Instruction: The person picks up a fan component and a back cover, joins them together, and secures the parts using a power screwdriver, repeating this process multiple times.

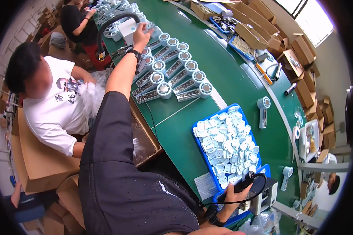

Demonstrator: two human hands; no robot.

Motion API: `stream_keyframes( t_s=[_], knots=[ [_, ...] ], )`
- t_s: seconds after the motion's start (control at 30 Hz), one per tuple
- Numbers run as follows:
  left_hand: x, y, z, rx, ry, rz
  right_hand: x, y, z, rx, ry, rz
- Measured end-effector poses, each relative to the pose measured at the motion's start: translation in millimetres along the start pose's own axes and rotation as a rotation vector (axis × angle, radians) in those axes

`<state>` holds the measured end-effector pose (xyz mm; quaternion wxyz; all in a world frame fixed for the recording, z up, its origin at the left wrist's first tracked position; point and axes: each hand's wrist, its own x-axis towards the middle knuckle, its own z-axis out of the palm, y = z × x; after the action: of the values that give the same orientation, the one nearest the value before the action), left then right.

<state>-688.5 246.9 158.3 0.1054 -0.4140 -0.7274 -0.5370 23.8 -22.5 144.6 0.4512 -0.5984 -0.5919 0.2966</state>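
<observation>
My left hand (pixel 141 38), with a dark watch at the wrist, reaches to the far end of the rows. Its fingers are closed on a light-blue handheld fan housing (pixel 154 29), partly hidden and blurred. Several more handheld fans (pixel 163 90) lie in rows beside it, round heads to the right and handles uncovered, with silvery parts inside. My right hand (pixel 236 196) grips a black electric screwdriver (pixel 245 181) with a cable, above the near end of a blue tray (pixel 203 153). Many small pale-blue plastic covers (pixel 229 143) fill that tray.
A grey control box (pixel 264 199) stands beside the tray. Single fans (pixel 264 111) lie right of it. A black flexible arm (pixel 115 17) curves near my left hand. A co-worker in a white shirt (pixel 55 105) sits at the left. Cardboard boxes (pixel 259 33) line the far side.
</observation>
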Motion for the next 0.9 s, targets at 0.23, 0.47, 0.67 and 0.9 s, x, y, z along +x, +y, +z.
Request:
stream_keyframes(
  t_s=[0.23, 0.47, 0.67, 0.9],
  knots=[
    [6, 74, 35, -0.815, 0.138, 0.227, 0, -51, -20, 0.391, -0.029, 0.312],
    [-235, 268, 1, -1.857, -0.906, -0.054, 2, -48, -41, 0.562, -0.183, 0.286],
    [-494, 362, -23, -1.286, -1.276, 0.097, -15, -10, -71, 0.739, -0.164, 0.300],
    [-597, 400, 8, -1.175, -1.399, 0.419, -37, 83, -123, 0.606, -0.229, 0.372]
  ],
)
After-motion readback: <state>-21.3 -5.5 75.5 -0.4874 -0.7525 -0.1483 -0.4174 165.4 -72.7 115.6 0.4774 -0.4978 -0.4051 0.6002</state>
